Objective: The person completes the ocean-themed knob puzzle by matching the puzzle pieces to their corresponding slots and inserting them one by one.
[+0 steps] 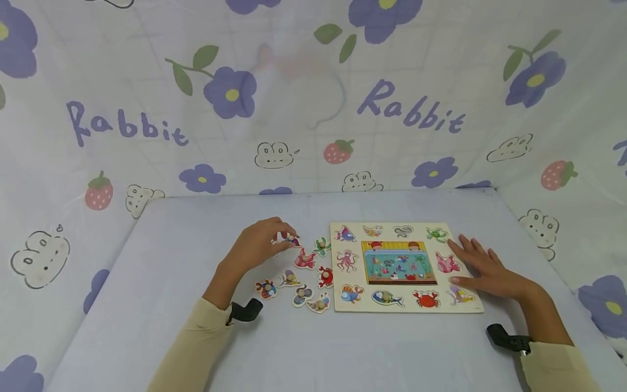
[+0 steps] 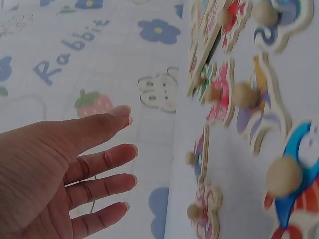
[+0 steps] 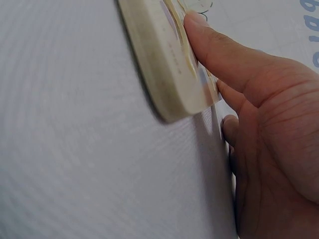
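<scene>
My left hand hovers over the far end of a group of wooden knob puzzle pieces, overlapping a purple fish piece in the head view. Its fingers are loosely bent, and the left wrist view shows the hand apart from the fish piece and a pink octopus piece. Flat on the table lies the puzzle board, with sea animal pictures around an aquarium scene. My right hand rests on the board's right edge, fingers spread, thumb over the top face.
Left of the board lie several more knobbed pieces: a green turtle, a pink starfish-like piece, a red crab and a blue-orange fish. Behind the white table hangs a printed curtain.
</scene>
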Tool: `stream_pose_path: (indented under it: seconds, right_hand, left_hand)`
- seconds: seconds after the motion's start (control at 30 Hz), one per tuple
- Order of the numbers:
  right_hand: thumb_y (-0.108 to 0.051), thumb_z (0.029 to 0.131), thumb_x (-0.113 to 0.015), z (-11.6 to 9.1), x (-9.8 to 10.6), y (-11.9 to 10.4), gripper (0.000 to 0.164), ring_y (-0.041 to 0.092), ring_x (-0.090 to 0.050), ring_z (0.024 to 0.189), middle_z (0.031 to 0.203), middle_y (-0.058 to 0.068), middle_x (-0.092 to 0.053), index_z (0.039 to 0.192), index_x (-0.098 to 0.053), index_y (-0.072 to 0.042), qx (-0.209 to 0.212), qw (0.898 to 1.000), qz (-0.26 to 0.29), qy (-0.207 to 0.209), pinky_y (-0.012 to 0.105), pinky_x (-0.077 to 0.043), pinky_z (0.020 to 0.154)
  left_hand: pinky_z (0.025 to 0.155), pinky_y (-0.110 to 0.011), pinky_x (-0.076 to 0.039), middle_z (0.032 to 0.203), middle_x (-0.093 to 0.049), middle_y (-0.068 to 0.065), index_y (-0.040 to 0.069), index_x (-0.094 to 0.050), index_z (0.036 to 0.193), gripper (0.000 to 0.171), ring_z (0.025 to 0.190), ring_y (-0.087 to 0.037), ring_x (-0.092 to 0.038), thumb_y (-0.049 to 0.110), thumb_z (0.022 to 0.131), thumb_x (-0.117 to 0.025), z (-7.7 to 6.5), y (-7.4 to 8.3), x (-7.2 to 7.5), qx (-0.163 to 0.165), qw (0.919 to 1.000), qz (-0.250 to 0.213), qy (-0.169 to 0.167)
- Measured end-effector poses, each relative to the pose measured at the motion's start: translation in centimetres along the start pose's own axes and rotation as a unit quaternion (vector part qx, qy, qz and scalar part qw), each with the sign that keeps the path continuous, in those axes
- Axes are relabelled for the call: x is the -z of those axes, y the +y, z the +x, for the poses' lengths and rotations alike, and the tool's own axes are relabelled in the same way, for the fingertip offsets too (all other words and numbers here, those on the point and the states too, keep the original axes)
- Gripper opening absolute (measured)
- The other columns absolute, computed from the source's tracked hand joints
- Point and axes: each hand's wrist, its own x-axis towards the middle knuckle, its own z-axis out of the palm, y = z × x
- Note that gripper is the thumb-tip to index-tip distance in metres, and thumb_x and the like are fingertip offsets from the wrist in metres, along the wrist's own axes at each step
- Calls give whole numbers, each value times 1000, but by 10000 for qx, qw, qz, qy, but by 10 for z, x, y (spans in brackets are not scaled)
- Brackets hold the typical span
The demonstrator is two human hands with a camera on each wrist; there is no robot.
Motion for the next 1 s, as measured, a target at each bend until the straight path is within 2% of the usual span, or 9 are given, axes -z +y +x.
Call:
stream_pose_path:
  seconds: [0.27,0.53,0.8,1.0]
  right_hand:
    - [-43,89,-72,2,1,3,99,50,16,149,166,27,5,164,-11,-19,42,10000,-29,-8,68,18,111]
    - [-45,89,-71,2,-1,5,98,49,17,149,166,27,4,164,-12,-19,60,10000,20,27,69,18,110]
    - [-43,89,-72,2,0,3,98,50,16,149,166,27,4,164,-12,-18,64,10000,25,0,68,18,110]
    - [-42,90,-71,2,0,4,98,50,16,149,166,27,5,164,-11,-18,68,10000,-3,-22,68,18,111]
  left_hand:
    - [68,-33,-47,98,-66,5,18,-75,116,22,87,-17,-58,18,94,-75,-4,-28,9,206,9995,-234,10]
    - [73,-36,-48,98,-65,2,21,-79,110,19,87,-18,-58,14,93,-75,-6,-45,4,506,9984,-180,-179]
    - [75,-36,-47,94,-67,4,20,-81,103,17,83,-17,-57,12,89,-79,-6,-55,-2,571,9973,-185,-419]
    - [71,-34,-45,92,-66,4,18,-80,106,18,79,-16,-55,10,90,-78,-5,-58,-5,498,9977,-216,-416]
